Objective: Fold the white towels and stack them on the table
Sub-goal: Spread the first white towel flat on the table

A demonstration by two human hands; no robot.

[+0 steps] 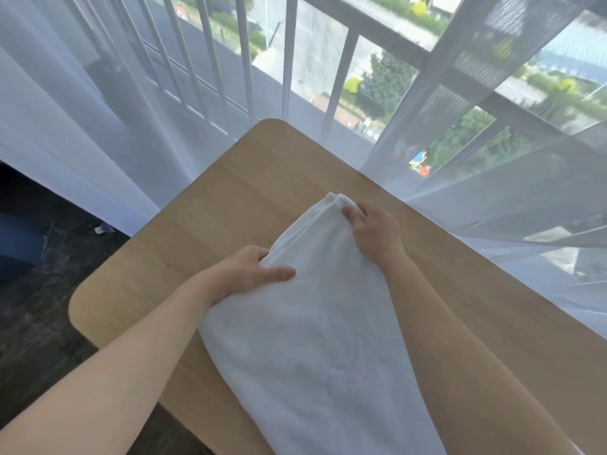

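Sheer curtain (492, 205) drapes the desk's (230, 192) right edge; both hands, left (253, 270) and right (374, 231), pinch the towel's (312, 339) far folded end.

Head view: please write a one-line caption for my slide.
Both hands, left and right, grip the far end of a folded white towel on a wooden table beside sheer curtains.

Two bare forearms — no sleeves, left hand (253, 270) ringless

Your towel (315, 339) is soft matt white cloth; the tabletop (230, 192) is smooth, pale wood grain; sheer curtain (492, 205) drapes its right edge.
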